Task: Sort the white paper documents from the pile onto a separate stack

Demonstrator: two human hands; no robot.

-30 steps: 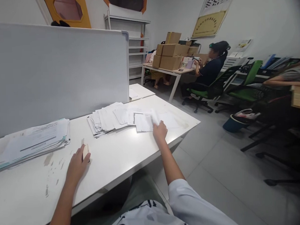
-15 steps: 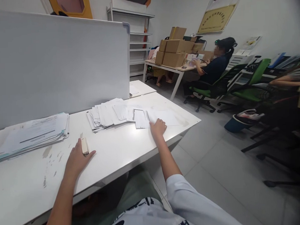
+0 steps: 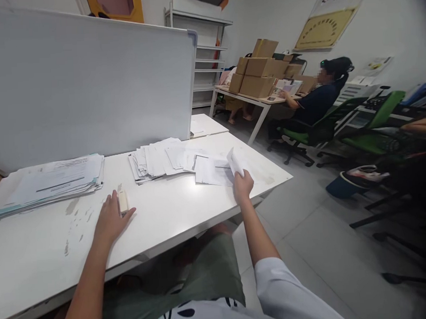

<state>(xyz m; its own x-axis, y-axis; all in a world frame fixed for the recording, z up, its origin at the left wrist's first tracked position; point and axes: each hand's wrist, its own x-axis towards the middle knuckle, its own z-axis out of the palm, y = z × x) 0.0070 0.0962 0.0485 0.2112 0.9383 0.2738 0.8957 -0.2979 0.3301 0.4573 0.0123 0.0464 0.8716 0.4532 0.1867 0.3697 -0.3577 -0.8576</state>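
Note:
My right hand (image 3: 243,186) is closed on a white paper slip (image 3: 236,162), lifted just above the white table (image 3: 173,217) near its right end. Beside it lies a fanned spread of white slips (image 3: 170,161). My left hand (image 3: 110,221) rests flat on the table, fingers against a small cream stapler (image 3: 123,201). A thick stack of printed sheets (image 3: 48,183) lies further left.
A white partition board (image 3: 89,85) stands along the table's back edge. Beyond, a person in dark clothes (image 3: 316,103) sits on a green chair at a desk with cardboard boxes (image 3: 256,73). More green chairs (image 3: 370,134) and a bag (image 3: 355,179) are on the right.
My right hand has picked one slip up off the spread and raised it. My left hand has stayed by the stapler. The camera has shifted slightly.

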